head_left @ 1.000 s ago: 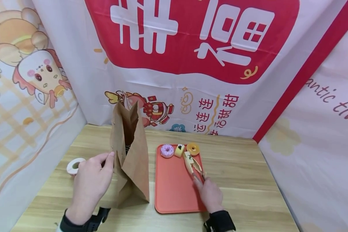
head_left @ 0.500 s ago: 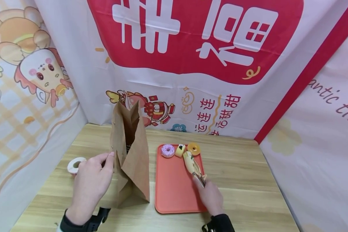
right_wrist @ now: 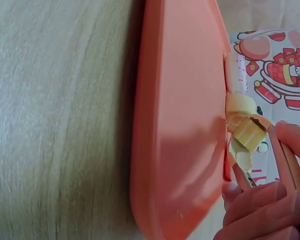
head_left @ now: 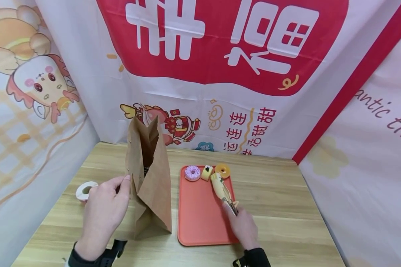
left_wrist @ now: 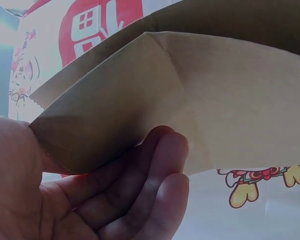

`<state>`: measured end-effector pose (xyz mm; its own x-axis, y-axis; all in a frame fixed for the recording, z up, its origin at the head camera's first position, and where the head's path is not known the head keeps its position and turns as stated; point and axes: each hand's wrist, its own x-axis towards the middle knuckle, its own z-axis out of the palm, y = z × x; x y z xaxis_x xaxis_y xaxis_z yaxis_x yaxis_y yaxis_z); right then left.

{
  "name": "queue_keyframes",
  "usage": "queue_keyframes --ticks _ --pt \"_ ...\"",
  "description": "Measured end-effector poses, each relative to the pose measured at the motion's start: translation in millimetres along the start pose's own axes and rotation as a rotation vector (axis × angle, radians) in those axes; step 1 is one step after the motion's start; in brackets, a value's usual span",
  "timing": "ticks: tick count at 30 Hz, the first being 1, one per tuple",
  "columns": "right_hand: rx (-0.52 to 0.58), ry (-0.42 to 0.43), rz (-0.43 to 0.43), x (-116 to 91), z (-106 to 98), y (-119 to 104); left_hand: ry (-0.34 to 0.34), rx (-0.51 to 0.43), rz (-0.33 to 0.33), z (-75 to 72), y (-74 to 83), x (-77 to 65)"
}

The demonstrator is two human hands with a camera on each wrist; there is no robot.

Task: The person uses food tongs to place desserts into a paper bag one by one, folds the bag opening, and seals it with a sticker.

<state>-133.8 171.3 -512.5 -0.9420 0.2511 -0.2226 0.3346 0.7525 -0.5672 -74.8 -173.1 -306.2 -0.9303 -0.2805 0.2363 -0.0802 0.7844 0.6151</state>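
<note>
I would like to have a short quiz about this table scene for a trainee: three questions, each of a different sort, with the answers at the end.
1. Which tool is in the right hand?
a) a knife
b) tongs
c) a spoon
2. True or false: the left hand grips the edge of the brown paper bag.
3. Fill in: on the coral tray, a small yellow cake sits between the purple doughnut and the ____.

Key: 1 b; 2 true; 3 orange doughnut.
</note>
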Motion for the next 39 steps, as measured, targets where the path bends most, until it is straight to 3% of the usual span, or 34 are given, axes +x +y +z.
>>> queue_keyframes --ticks 21,39 --pt "0.032 0.012 0.011 -7 -8 -8 0.023 -0.012 0.007 0.6 2.4 -1.0" --pt "0.046 0.029 -0.032 -12 -20 -19 0.020 -0.013 -0.003 0.5 1.7 -1.0"
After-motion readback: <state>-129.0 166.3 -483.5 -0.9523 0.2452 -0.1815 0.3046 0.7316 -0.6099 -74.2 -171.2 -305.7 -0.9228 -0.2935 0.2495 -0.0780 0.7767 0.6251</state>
